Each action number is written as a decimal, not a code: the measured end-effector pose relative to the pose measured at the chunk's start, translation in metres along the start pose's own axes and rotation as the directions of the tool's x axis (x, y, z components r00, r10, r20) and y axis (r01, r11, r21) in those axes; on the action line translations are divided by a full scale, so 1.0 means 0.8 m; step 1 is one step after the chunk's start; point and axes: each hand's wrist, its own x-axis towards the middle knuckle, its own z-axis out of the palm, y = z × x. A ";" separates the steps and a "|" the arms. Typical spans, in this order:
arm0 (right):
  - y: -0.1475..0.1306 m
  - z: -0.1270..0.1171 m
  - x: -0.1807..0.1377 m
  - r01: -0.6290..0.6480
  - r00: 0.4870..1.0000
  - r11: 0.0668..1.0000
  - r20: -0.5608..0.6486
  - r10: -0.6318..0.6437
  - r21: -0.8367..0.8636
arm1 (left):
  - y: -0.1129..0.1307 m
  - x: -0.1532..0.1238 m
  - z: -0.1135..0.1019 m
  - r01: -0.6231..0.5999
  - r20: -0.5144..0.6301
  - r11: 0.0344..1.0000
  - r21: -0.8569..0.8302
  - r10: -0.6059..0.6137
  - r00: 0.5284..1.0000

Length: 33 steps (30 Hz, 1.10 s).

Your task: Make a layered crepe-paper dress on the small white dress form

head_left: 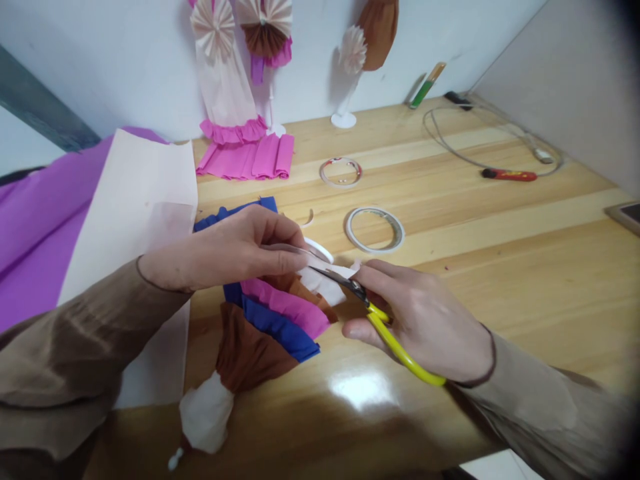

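My left hand [235,247] is closed in a pinch on a thin white strip [323,263] of tape or paper, held just above a crepe paper piece [280,320] layered in brown, blue and pink with a white end. My right hand [425,320] grips yellow-handled scissors [390,337]; their blades [335,277] are parted around the strip near my left fingertips. A small white tape roll [320,250] peeks out behind the fingers.
Large cream [135,200] and purple [35,227] paper sheets lie at the left. Two tape rings [375,230] [341,172], folded pink crepe [250,159], paper dolls on stands [345,120], a red cutter [510,175], a cable [450,150] and a phone [627,215] sit on the wooden table [500,253].
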 end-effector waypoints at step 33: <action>0.000 -0.003 0.002 0.056 0.998 0.997 -0.038 -0.053 0.060 | -0.009 -0.014 -0.011 0.039 -0.081 0.993 0.114 -0.030 0.996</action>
